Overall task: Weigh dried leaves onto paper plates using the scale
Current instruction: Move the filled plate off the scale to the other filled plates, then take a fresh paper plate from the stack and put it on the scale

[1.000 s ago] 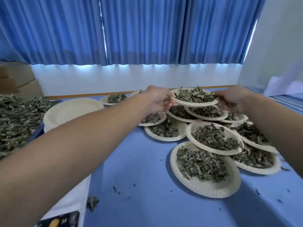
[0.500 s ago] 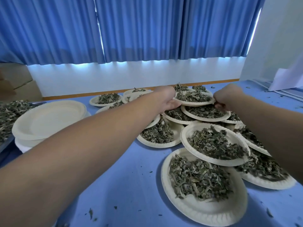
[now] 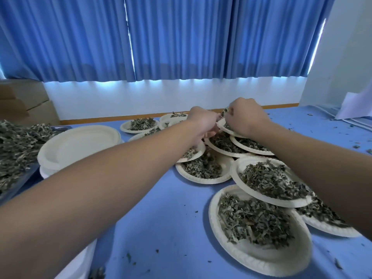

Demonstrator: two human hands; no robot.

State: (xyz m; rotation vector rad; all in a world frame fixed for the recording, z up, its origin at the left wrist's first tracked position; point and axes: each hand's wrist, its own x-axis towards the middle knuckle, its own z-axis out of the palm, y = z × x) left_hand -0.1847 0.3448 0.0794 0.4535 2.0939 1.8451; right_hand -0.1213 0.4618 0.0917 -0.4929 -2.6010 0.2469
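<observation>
Several paper plates of dried leaves overlap on the blue table, the nearest one at the front right. At the far end of the pile a filled plate lies on top of the others. My left hand grips its left rim with curled fingers. My right hand is curled over that same plate and pinches a tuft of dried leaves at its fingertips. Most of this plate is hidden under the right hand. No scale can be made out.
A stack of empty paper plates stands at the left, beside a tray heaped with loose dried leaves. A white object sits at the bottom left edge. Leaf crumbs dot the blue table. Cardboard boxes stand at the far left.
My right hand has moved left from the plate's right rim to over its leaves, close to my left hand. The view has shifted closer to the plates.
</observation>
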